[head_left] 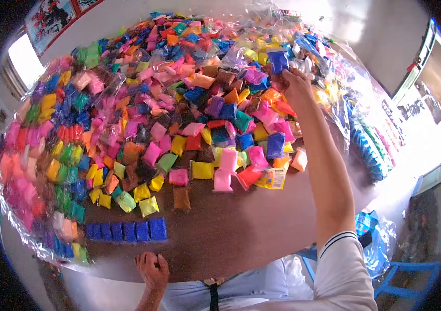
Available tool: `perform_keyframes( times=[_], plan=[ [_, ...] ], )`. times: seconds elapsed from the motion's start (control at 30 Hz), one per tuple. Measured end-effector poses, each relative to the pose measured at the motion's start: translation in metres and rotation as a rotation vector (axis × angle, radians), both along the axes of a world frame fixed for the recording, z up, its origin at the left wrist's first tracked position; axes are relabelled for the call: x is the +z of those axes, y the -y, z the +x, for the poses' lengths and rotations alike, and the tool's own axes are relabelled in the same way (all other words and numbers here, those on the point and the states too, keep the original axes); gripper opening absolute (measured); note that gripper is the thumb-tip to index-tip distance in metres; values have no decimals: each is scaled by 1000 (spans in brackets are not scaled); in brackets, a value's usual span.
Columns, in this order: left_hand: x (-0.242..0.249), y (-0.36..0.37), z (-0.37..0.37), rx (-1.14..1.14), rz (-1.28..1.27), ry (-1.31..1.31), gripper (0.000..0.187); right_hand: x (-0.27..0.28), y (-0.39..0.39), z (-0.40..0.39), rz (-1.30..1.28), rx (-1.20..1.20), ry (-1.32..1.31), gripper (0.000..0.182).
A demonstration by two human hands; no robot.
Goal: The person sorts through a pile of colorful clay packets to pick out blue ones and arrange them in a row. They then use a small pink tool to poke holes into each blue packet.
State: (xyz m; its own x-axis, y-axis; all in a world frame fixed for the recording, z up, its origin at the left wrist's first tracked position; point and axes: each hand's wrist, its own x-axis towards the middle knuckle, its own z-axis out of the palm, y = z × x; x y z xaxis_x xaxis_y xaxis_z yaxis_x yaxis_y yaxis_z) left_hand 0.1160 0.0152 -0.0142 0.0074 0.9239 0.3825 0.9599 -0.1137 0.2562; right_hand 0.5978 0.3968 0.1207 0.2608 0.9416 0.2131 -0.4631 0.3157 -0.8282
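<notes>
My right hand (297, 82) reaches far across the table, fingers closed on a small blue packet (278, 61) at the back right of the heap. Around it lie a purple packet (255, 76) and orange packets (270, 95). My left hand (153, 268) rests curled at the front edge of the table, with nothing visible in it. Just beyond that hand, a row of several dark blue packets (136, 231) lies side by side on the brown tabletop (241, 223).
A large heap of colourful small packets (153, 103) covers most of the table. Clear plastic bags (49, 249) of packets line the left edge. Long bagged packets (368, 140) lie at the right. A blue stool frame (407, 280) stands at lower right.
</notes>
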Motion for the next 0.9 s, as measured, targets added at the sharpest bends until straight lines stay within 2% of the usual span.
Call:
perform_keyframes(
  times=[0.07, 0.4, 0.43, 0.53, 0.57, 0.67, 0.7, 0.83, 0.9],
  plan=[
    [1, 1, 1, 6, 7, -22, 22, 2, 21, -3, 39, 60, -28, 18],
    [4, -1, 4, -13, 67, 2, 23, -28, 62, 2, -106, 110, 3, 12],
    [5, -1, 5, -12, 61, 1, 23, -30, 69, 0, -130, 76, 86, 15],
    [4, -2, 4, -20, 75, 1, 23, -16, 111, -21, -320, -285, 638, 21],
    [-1, -2, 2, -32, 97, 2, 23, -42, 96, -7, -284, -401, 922, 25],
    [2, -2, 4, -39, 85, 5, 23, -26, 105, -12, -138, -465, 1117, 22],
    [5, -3, 6, -34, 71, 7, 23, -21, 103, -16, -83, -427, 1087, 19],
    [7, -4, 6, -30, 66, -27, 22, -21, 56, -24, -132, -463, 1155, 22],
    [0, -3, -1, -28, 60, -50, 21, -32, 22, -21, -53, -557, 1198, 24]
  ],
)
